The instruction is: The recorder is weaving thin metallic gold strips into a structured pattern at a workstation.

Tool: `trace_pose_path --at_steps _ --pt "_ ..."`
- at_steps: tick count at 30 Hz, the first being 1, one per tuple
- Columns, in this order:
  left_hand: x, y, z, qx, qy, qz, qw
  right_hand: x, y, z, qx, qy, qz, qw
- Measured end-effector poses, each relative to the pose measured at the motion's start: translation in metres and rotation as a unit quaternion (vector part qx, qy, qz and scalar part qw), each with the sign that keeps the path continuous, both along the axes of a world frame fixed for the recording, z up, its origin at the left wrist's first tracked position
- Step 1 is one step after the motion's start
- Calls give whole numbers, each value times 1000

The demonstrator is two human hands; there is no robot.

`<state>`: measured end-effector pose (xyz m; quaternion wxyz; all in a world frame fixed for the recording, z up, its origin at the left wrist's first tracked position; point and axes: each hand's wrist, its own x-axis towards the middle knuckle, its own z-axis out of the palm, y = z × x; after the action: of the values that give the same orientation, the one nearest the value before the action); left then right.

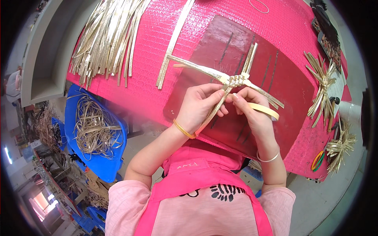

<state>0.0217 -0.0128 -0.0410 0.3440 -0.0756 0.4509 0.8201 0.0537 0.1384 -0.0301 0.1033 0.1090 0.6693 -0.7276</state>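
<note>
A braided piece of gold strips (237, 81) lies over the dark red board, with bundled ends spreading out to the left, right, back and front. Pale tape wraps some of the joints beside the braid. The front gold strip runs toward me under my left hand (202, 105), whose thumb and fingers are closed on it just below the braid. Close beside it, my right hand (254, 108) pinches with thumb and forefinger near that strip. A roll of pale yellow tape (264, 110) sits against the right hand's fingers; whether a tape end is between the fingertips is too small to tell.
The dark red board (293, 102) rests on a pink-covered table (151, 59). Many gold strips (106, 43) lie at the back left, with longer ones (173, 49) nearer. Tied bundles (323, 80) and scissors (316, 160) are at right. A blue bin (112, 167) stands left.
</note>
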Motion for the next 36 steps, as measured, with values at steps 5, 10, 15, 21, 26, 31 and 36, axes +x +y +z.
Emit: trace_pose_path --at_steps 5,10,15,21,26,31,36 --pt "9 4 3 -56 82 32 994 -2 -7 -6 -5 23 -11 1000" --pt "16 5 7 -80 111 32 990 -1 -6 -13 15 20 -20 999" --pt "16 6 4 -99 142 32 985 2 -8 -4 140 69 -11 988" --pt "9 5 8 158 -51 24 986 23 -16 -11 -25 115 -128 985" --pt "-2 -1 16 211 -76 -125 967 26 -23 -25 -268 117 -128 948" --pt "12 -2 27 -192 341 21 920 21 -22 -9 -152 149 -140 967" --pt "14 -1 33 -35 188 69 979 22 -16 7 34 198 -92 975"
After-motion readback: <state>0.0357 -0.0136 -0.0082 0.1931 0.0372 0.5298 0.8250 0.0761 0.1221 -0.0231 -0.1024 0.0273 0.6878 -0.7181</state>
